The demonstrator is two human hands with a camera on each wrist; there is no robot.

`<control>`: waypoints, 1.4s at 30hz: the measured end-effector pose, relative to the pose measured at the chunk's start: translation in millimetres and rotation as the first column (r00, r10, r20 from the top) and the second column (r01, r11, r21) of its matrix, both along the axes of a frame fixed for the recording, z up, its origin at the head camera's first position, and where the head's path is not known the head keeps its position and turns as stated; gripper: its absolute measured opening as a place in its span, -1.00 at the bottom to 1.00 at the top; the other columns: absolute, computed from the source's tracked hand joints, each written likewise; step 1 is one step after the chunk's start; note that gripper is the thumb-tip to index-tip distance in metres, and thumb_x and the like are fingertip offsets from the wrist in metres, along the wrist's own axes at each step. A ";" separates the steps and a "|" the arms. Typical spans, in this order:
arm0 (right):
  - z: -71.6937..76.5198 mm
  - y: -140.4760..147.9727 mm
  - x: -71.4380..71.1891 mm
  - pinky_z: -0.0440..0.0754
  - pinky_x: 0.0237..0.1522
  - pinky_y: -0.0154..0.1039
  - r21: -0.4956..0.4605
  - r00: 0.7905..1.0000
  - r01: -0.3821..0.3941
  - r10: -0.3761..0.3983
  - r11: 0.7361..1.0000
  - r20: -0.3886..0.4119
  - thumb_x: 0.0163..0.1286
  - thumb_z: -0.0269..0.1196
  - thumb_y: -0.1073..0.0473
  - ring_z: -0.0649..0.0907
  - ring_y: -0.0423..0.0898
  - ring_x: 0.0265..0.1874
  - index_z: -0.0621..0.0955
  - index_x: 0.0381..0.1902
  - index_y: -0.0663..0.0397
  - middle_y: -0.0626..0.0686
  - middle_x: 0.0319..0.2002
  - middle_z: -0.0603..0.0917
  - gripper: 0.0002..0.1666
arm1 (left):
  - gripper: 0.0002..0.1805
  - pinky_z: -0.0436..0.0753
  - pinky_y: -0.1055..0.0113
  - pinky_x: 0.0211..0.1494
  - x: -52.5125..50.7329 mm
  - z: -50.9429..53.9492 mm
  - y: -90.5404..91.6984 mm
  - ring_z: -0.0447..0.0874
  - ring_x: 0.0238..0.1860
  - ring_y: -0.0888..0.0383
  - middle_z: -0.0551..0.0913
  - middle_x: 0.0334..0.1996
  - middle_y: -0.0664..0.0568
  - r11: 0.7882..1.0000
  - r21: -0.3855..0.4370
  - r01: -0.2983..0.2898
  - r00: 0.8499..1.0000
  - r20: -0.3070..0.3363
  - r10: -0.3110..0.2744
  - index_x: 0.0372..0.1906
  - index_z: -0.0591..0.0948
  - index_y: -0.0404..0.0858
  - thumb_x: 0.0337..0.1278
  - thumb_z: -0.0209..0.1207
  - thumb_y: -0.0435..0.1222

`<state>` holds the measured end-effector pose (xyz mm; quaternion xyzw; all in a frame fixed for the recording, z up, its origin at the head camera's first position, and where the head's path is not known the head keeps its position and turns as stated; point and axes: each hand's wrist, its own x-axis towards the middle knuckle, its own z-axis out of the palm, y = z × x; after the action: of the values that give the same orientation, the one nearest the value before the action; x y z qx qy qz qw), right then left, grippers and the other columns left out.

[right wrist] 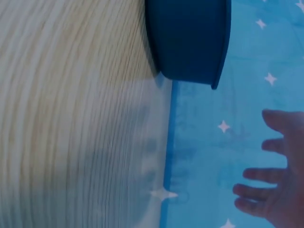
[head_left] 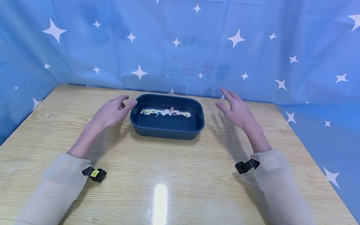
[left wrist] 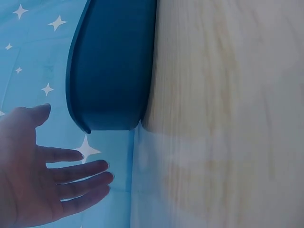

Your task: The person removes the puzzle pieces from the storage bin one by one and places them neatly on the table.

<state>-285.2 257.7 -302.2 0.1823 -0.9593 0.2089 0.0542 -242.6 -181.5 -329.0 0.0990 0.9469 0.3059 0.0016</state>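
A dark blue rectangular bin (head_left: 166,133) with rounded corners stands near the back of the table. On its floor lies a strip of small, mostly pale pieces (head_left: 167,112), too small to make out. My left hand (head_left: 112,111) is beside the bin's left end, thumb close to the rim; in the left wrist view a gap shows between the hand (left wrist: 52,175) and the bin (left wrist: 111,66). To the right of the bin, my right hand (head_left: 236,110) hovers above the table with fingers spread. Neither hand holds anything.
The wooden table (head_left: 127,171) ends at the back and right against a blue curtain (head_left: 183,57) with white stars. A bright light reflection lies on the tabletop in front of the bin. Each sleeve cuff carries a small black camera.
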 end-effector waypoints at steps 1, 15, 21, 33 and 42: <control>-1.0 -2.1 -0.8 0.08 0.43 0.36 -0.003 1.000 -0.008 0.008 1.000 -0.002 0.60 -0.03 -0.25 0.11 0.32 0.51 0.05 0.62 0.00 0.32 0.54 0.10 -0.16 | -0.04 0.52 -0.17 0.10 -0.6 -0.6 1.2 0.58 0.06 -0.21 0.59 0.06 -0.32 1.000 0.006 -0.002 1.000 0.003 0.002 0.52 0.20 -0.35 0.43 -0.28 0.36; -4.0 -38.9 -1.4 0.43 0.28 0.19 -0.105 0.994 -0.103 0.100 0.989 -0.033 0.60 0.08 -0.05 0.45 0.30 0.30 0.24 0.53 0.17 0.27 0.44 0.34 -0.29 | -0.17 0.55 -0.06 0.11 -9.1 -8.1 9.4 0.65 -0.17 -0.11 0.65 -0.10 -0.27 0.994 0.107 -0.013 0.999 0.034 0.010 0.44 0.29 -0.43 0.49 -0.10 0.20; -3.6 -54.4 -3.1 0.52 0.22 0.12 -0.156 0.990 -0.142 0.141 0.977 -0.023 0.59 0.12 0.07 0.54 0.24 0.21 0.31 0.48 0.22 0.28 0.36 0.43 -0.37 | -0.42 0.56 0.13 -0.15 -11.8 -12.4 12.0 0.64 -0.41 -0.01 0.65 -0.31 -0.19 0.991 0.136 0.011 1.000 -0.002 -0.011 0.36 0.38 -0.50 0.52 0.06 -0.12; -11.5 -85.1 -8.1 0.60 0.12 0.05 -0.159 0.978 -0.201 0.207 0.967 0.021 0.55 0.14 0.25 0.63 0.16 0.06 0.41 0.38 0.27 0.32 0.18 0.54 -0.49 | -0.53 0.60 0.36 -0.42 -12.4 -17.3 18.3 0.65 -0.61 0.14 0.67 -0.40 -0.21 0.982 0.188 0.022 1.000 -0.012 -0.020 0.30 0.40 -0.54 0.48 0.10 -0.31; -19.7 -112.2 -13.7 0.59 0.13 0.00 -0.092 0.973 -0.210 0.217 0.973 0.081 0.50 0.17 0.30 0.63 0.13 0.06 0.51 0.25 0.38 0.31 0.10 0.62 -0.58 | -0.54 0.62 0.39 -0.46 -11.5 -18.9 19.1 0.63 -0.65 0.19 0.69 -0.39 -0.23 0.976 0.218 0.008 1.000 -0.004 -0.007 0.30 0.41 -0.54 0.47 0.08 -0.33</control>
<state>-298.9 145.6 -321.9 0.2724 -0.9261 0.2611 -0.0046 -254.1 -162.4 -347.9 0.1028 0.9072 0.4078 -0.0096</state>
